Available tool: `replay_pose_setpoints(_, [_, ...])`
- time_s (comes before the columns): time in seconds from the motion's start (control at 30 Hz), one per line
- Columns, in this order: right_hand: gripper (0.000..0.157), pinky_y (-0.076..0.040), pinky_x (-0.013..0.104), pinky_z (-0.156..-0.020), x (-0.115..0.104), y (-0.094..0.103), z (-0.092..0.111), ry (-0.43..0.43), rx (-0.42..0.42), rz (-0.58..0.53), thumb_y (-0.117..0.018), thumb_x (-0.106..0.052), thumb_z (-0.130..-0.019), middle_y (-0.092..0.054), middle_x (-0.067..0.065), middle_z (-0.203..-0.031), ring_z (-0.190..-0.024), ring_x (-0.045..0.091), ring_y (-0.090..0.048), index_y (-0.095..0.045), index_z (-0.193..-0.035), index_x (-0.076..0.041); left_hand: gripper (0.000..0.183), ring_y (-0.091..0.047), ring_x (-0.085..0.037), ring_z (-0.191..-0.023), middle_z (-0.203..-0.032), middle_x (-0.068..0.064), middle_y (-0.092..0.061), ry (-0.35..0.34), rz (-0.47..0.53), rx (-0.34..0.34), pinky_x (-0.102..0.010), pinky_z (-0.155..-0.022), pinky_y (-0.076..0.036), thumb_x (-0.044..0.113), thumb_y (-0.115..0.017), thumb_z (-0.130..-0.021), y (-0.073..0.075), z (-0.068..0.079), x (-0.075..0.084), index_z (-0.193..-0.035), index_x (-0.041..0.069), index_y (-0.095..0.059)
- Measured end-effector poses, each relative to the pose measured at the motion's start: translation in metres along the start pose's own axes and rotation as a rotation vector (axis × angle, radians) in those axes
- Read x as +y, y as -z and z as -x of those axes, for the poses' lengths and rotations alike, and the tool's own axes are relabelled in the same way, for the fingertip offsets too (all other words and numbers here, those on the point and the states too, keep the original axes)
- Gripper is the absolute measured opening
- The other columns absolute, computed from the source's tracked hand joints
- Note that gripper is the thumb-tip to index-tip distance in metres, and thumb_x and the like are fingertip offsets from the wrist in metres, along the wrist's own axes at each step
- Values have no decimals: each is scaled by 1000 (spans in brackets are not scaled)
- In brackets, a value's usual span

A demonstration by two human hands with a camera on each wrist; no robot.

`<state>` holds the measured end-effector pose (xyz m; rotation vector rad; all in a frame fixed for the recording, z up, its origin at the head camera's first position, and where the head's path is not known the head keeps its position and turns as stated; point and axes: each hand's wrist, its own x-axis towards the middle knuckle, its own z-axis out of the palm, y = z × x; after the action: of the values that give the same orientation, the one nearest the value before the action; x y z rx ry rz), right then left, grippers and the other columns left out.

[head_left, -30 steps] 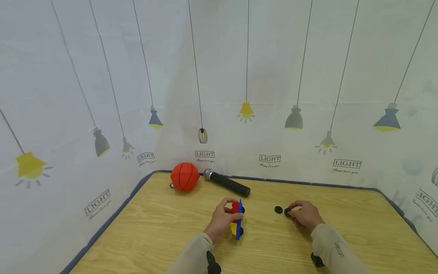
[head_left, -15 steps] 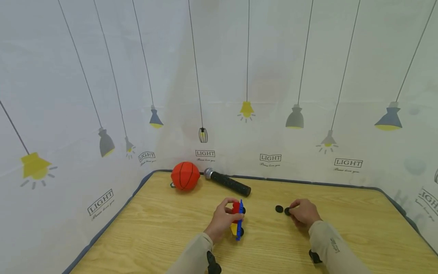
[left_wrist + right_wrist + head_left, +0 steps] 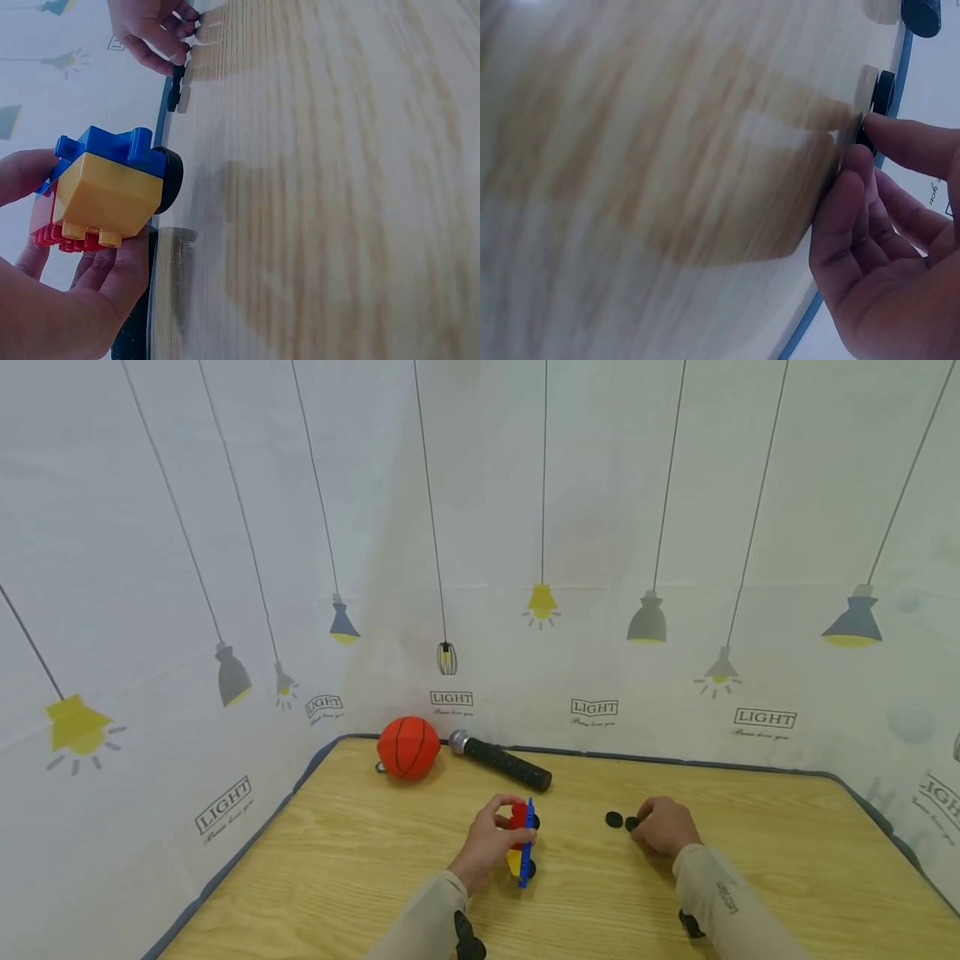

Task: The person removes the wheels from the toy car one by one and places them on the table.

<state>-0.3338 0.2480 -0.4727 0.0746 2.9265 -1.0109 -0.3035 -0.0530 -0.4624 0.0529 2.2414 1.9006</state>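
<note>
My left hand (image 3: 486, 843) grips a toy car (image 3: 527, 847) built of blue, red and yellow plastic pieces, tipped on its side with the blue base facing right. Fingers are on the red part and the thumb on the blue base. In the left wrist view its yellow block (image 3: 112, 191) and a black wheel (image 3: 171, 180) show. To the right, my right hand (image 3: 667, 825) pinches a small black wheel (image 3: 632, 823) at the tabletop, partly hidden by the fingertips. A second loose wheel (image 3: 614, 819) lies flat just left of it.
A red toy basketball (image 3: 408, 748) and a black microphone (image 3: 502, 762) with a silver head lie at the back left of the wooden table (image 3: 360, 877). A white curtain (image 3: 495, 527) printed with lamps rises behind the table's dark edge.
My right hand has turned slightly over the wheel, and its fingers now cover more of it. The left hand and toy car stay in place.
</note>
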Motion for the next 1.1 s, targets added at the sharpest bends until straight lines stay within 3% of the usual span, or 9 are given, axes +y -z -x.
replay_pose_setpoints(0.33, [36,-54,49,-82,-3,1,-1,46,35,143,-71,-13,-81,-70,24,-108,-91,32,-66,-65,-111,7,48,-65,-22,-96,-116,-14,-66,-26,-11,-9,-41,-88,-52,22,-76,-90,3,0,-1,-133,20,-54])
replay_pose_setpoints(0.57, [42,-55,50,-81,-6,4,7,24,45,136,-69,-16,-80,-69,27,-110,-93,35,-66,-63,-113,9,47,-66,-22,-100,-120,-14,-67,-37,-10,-22,-53,-100,-50,20,-73,-92,5,2,0,-135,19,-55])
replay_pose_setpoints(0.73, [39,-55,48,-78,-11,5,11,51,84,121,-70,-20,-85,-69,27,-110,-89,32,-66,-63,-112,8,48,-67,-23,-104,-125,-15,-67,-43,-6,-27,-55,-102,-49,18,-72,-92,4,3,1,-137,17,-55])
replay_pose_setpoints(0.9, [35,-56,43,-71,-21,3,16,117,101,37,-72,-18,-86,-71,22,-100,-79,25,-67,-65,-110,7,50,-68,-25,-108,-130,-17,-66,-40,0,-28,-47,-95,-53,17,-71,-93,3,3,0,-139,14,-53])
replay_pose_setpoints(1.1, [33,-54,32,-57,-33,-4,24,162,47,-139,-72,-14,-89,-69,13,-86,-63,18,-64,-63,-113,7,48,-67,-26,-111,-133,-15,-65,-48,31,-62,-36,-84,-51,19,-67,-96,0,4,0,-142,14,-51])
